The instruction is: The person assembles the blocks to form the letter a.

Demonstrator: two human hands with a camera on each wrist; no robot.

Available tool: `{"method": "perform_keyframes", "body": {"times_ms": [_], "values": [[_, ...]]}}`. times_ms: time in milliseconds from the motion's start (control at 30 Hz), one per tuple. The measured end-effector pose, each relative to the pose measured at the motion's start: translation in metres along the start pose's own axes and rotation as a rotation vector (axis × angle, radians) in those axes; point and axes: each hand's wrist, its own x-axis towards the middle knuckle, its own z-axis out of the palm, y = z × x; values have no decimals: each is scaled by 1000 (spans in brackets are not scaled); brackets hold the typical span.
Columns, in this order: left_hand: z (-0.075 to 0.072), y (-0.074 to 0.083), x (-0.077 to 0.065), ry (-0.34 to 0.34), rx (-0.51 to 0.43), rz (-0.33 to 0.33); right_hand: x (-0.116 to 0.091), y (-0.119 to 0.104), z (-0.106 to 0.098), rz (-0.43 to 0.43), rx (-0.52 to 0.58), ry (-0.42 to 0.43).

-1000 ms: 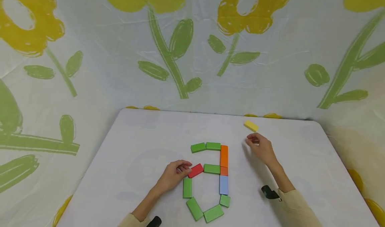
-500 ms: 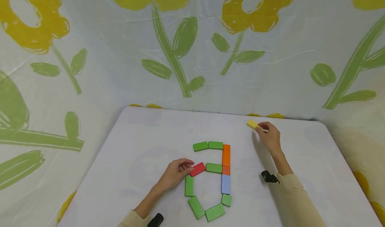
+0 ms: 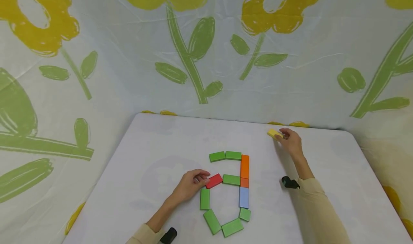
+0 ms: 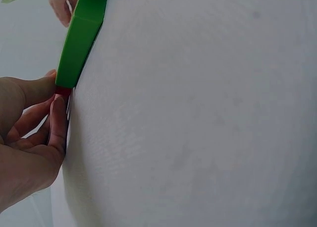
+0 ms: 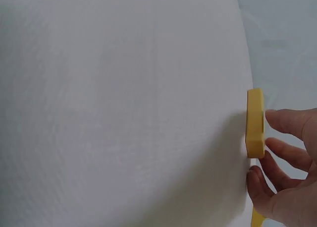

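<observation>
My left hand [image 3: 188, 186] holds the left end of a red block [image 3: 214, 181] between thumb and fingertips. Green blocks, one of them this green block [image 3: 231, 179], lie right beside it. In the left wrist view a green block [image 4: 80, 43] hides most of the red one. Near the far table edge my right hand [image 3: 291, 142] reaches over the near end of a yellow block [image 3: 273, 133]. Its thumb overlaps that block in the head view. In the right wrist view the thumb and fingers stand apart around the yellow block [image 5: 255, 124], which lies on the table.
Several blocks form an outline: an orange block [image 3: 245, 166], a blue block [image 3: 243, 197], a small green block [image 3: 245, 214] and more green ones. They lie flat on the white table [image 3: 155, 136]. A flower-patterned cloth [image 3: 129, 57] surrounds the table.
My right hand has moved away from me to the yellow block, and its thumb now overlaps it. My left hand stays at the red block. The view has shifted slightly.
</observation>
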Motion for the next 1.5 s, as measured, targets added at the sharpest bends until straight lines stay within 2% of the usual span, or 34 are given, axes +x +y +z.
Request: {"method": "perform_keyframes", "body": {"times_ms": [200, 367, 533, 700, 967, 1233, 1500], "values": [[0, 2, 0, 8, 7, -5, 5, 7, -1, -12, -66, -28], [0, 2, 1, 5, 14, -8, 3, 9, -1, -36, -99, -20], [1, 3, 0, 4, 20, -13, -6, 5, -3, -46, -63, -23], [2, 2, -1, 6, 17, -6, -16, 2, -7, -35, -66, -68], [1, 3, -2, 7, 7, 4, -40, 9, -15, -169, -95, -91], [0, 2, -2, 11, 11, 1, -68, 10, -20, -224, -114, -139], [1, 2, 0, 7, 11, 10, -102, 7, -29, -259, -117, -149]]}}
